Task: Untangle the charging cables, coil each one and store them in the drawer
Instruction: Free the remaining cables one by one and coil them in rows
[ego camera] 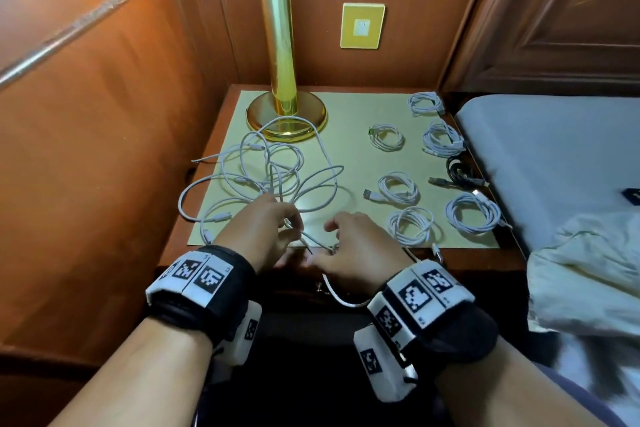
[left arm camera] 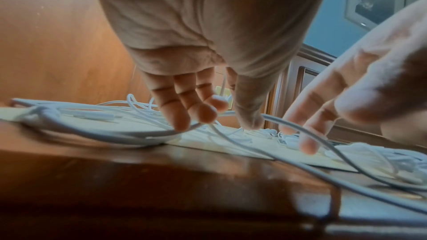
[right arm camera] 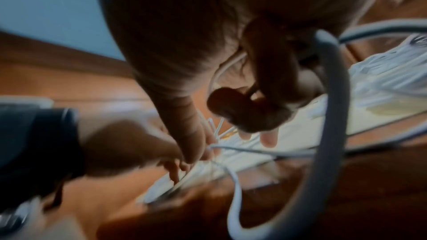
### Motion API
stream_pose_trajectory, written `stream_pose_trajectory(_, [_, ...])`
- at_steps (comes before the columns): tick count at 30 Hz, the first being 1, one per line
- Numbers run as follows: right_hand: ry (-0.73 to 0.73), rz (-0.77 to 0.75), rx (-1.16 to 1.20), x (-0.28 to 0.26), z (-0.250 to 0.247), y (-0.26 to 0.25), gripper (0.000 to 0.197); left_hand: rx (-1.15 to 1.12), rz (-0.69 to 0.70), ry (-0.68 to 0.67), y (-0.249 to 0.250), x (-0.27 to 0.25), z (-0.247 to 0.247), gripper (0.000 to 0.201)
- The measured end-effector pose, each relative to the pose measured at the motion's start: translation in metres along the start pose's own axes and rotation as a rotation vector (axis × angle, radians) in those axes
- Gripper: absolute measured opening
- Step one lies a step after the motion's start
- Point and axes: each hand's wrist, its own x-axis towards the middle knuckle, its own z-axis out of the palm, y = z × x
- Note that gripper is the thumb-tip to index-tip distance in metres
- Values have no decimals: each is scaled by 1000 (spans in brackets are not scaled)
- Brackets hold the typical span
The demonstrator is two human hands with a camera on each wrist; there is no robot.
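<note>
A loose tangle of white charging cables [ego camera: 273,166] sprawls over the left half of the cream mat [ego camera: 349,107] on the nightstand. My left hand [ego camera: 294,229] pinches strands at the tangle's near end; in the left wrist view one cable [left arm camera: 223,87] rises between the thumb and fingers of that hand [left arm camera: 231,114]. Just to its right, my right hand [ego camera: 337,239] curls round a white cable whose slack loop [ego camera: 341,298] hangs over the front edge. The right wrist view, blurred, shows that loop [right arm camera: 335,98] passing the curled fingers [right arm camera: 249,112].
Several coiled white cables [ego camera: 398,187] and a black one [ego camera: 460,170] lie on the mat's right half. A gold lamp [ego camera: 287,114] stands at the back left. A bed [ego camera: 554,149] adjoins on the right, wood panelling on the left. A brass pull [ego camera: 319,288] shows on the dark front.
</note>
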Motion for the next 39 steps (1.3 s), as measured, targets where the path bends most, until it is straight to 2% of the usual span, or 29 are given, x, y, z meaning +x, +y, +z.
stream_pose_trajectory(2, [-30, -18, -98, 0, 13, -4, 61, -27, -11, 16, -5, -3, 0, 21])
stream_pose_trajectory(5, [14, -52, -213, -1, 22, -9, 39, -55, -30, 31, -13, -5, -3, 38])
stream_pose_trajectory(10, [59, -101, -332, 1, 24, -10, 11, -64, -50, 26, -22, -5, -4, 46])
stream_pose_trajectory(13, [44, -86, -319, 3, 24, -9, 26, -62, -35, 34, -23, -5, -5, 45])
stream_pose_trajectory(16, [6, -14, -149, 8, 11, -8, 19, -48, -27, 43, -27, -3, -8, 49])
stream_pose_trajectory(18, [57, 5, -2, 11, -2, -7, 16, -54, -46, 62, -31, -2, -10, 52])
stream_pose_trajectory(23, [460, -77, 362, 4, -32, -5, 12, -96, -87, 141, -39, -3, -13, 51])
stream_pose_trajectory(25, [552, -138, 491, -2, -39, -4, 5, -91, -86, 169, -39, -2, -13, 52])
stream_pose_trajectory(30, [719, -248, 679, -8, -47, -1, 5, -186, -118, 270, -39, 0, -14, 48])
stream_pose_trajectory(33, [724, -223, 911, -9, -50, 1, 10, -193, -136, 346, -41, 3, -14, 51])
stream_pose_trajectory(37, [675, -190, 1325, -7, -55, 3, 42, -195, -178, 345, -44, 5, -14, 55])
stream_pose_trajectory(39, [583, -205, 1453, -5, -55, 4, 50, -184, -187, 324, -43, 4, -13, 54])
